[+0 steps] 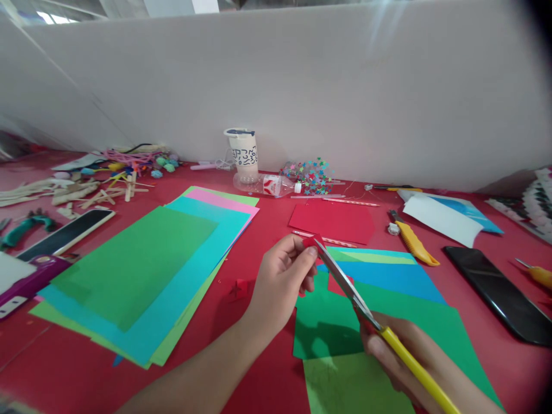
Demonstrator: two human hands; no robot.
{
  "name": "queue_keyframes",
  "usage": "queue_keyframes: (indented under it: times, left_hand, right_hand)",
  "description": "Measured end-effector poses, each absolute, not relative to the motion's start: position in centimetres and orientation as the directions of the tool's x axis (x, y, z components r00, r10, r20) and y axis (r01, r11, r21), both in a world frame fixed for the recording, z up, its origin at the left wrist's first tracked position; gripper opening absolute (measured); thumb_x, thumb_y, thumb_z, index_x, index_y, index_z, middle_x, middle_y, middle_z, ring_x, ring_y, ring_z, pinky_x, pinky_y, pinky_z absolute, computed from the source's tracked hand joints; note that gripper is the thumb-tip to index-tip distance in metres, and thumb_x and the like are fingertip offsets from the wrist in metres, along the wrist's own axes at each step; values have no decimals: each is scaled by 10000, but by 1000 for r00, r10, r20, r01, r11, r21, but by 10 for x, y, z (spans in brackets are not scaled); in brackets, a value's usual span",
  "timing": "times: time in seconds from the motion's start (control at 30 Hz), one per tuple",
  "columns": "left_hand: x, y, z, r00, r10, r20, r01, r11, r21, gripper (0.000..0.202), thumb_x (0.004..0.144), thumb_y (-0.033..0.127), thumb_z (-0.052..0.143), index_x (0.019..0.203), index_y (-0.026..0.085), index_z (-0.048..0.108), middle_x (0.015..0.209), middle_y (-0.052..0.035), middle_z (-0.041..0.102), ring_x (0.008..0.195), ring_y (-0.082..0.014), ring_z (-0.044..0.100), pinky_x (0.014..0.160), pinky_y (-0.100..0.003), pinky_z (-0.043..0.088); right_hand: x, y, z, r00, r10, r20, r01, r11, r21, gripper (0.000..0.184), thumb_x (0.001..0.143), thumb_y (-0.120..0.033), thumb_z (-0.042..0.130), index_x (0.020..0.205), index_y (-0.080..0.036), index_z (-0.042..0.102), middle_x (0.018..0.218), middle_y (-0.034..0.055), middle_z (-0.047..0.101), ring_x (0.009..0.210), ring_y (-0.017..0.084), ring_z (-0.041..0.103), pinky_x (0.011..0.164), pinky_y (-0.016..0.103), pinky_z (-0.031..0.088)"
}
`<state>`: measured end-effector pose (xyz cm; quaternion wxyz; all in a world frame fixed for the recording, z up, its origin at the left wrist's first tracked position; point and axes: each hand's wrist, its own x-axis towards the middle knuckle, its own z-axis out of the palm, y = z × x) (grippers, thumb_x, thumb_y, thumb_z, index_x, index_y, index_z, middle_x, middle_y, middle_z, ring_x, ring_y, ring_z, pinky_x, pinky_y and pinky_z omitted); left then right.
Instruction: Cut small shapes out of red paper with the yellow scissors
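Observation:
My left hand (282, 280) is closed in a pinch on a small red paper piece (309, 242), held above the red table. My right hand (414, 359) grips yellow-handled scissors (357, 299); their blades point up and left, and their tips meet the red piece. Below both hands lie green sheets (332, 328), with a blue sheet (388, 276) under them. A red paper scrap (240, 287) lies on the table just left of my left wrist.
A stack of green, cyan and pink paper (146, 282) lies at left. A red sheet (332, 221), a cup (244, 154), a plastic bottle (267, 184), a yellow utility knife (414, 241) and two phones (500, 293) (69, 231) are around. Craft sticks (81, 192) lie far left.

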<state>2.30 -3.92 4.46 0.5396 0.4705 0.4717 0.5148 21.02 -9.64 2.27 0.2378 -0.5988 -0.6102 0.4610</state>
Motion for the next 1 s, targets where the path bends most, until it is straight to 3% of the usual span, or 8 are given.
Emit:
queue_keyframes:
  times: [0.3,1.0]
  left_hand:
    - [23,-39,43,31,999,-36,-124,40,992,230,850,332,564,692,182,488,593,51,528,451,-72,512,430,-182,367]
    - [22,-39,43,49,998,-26,-92,30,995,207,870,324,536,726,183,490,606,52,527,455,-70,503,436,-187,366]
  right_hand:
    - [212,-95,20,-177,960,-217,504,-101,-858,624,716,-829,392,607,-224,497,534,-53,368,434,120,376,354,208,331]
    - [217,-92,11,-211,928,-306,504,-165,-848,603,719,-819,417,630,-222,436,538,-82,257,440,94,249,366,211,201]
